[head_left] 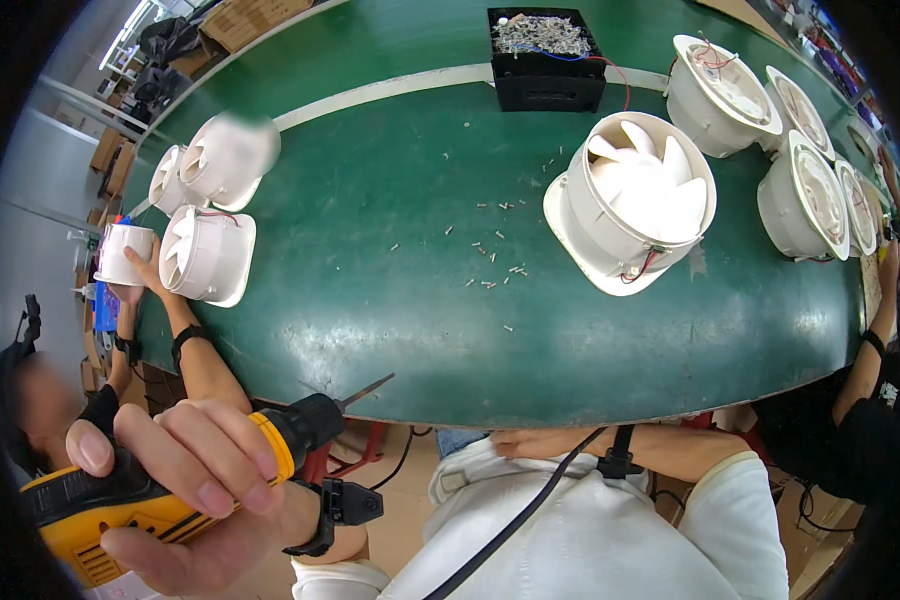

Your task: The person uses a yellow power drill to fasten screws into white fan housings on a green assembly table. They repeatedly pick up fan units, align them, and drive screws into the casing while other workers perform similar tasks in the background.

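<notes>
My left hand (185,480) was wrapped around the yellow electric screwdriver (170,470), raised off the counter (370,330) with its bit aimed at the loose screws (495,265). Rightward lay a white fan housing (635,200), open side up. I couldn't tell my right hand's state; its forearm (610,450) crossed my lap.

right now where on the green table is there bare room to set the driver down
The near strip of the green table, between its front edge and the scattered screws, is bare. So is the middle left, between those screws and the co-worker's fan housing. The right end is crowded with fan housings.
</notes>
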The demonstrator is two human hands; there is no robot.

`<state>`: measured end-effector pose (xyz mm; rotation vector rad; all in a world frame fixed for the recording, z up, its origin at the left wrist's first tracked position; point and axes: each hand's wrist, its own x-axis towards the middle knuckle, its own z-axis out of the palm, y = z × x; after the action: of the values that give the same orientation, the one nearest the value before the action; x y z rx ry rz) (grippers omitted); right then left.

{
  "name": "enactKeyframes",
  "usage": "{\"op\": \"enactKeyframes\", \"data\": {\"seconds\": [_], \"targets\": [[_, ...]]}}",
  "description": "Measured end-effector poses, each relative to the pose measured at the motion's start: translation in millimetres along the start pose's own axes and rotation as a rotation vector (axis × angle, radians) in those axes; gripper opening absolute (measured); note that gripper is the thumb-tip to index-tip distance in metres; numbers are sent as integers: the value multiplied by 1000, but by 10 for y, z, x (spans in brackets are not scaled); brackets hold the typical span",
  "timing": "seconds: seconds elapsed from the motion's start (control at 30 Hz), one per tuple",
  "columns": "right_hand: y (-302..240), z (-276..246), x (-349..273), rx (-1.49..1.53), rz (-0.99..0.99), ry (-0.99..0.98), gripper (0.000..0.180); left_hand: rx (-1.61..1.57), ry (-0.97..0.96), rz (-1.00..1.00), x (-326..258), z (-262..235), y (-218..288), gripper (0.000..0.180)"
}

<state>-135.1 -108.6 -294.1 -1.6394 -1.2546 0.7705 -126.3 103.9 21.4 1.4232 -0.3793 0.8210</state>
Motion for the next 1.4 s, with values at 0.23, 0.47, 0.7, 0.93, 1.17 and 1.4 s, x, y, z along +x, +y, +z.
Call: {"op": "enactKeyframes", "data": {"seconds": [0.23,0.47,0.7,0.93,1.17,1.4], "targets": [[-26,-138,42,-556,-230,-221,15,40,23,20,4,-9,-23,37],[-66,-90,-12,-59,-202,-50,16,48,14,0,-40,-88,113,36],[-108,-250,-21,-3,78,-86,18,18,-24,-17,3,-105,27,35],[190,44,-189,346,67,232,9,23,-5,22,5,-44,30,36],[40,-120,-291,79,130,-47,9,55,-26,28,8,-30,25,37],[-339,-379,-121,186,646,-107,22,14,-52,21,24,-7,-19,36]]}}
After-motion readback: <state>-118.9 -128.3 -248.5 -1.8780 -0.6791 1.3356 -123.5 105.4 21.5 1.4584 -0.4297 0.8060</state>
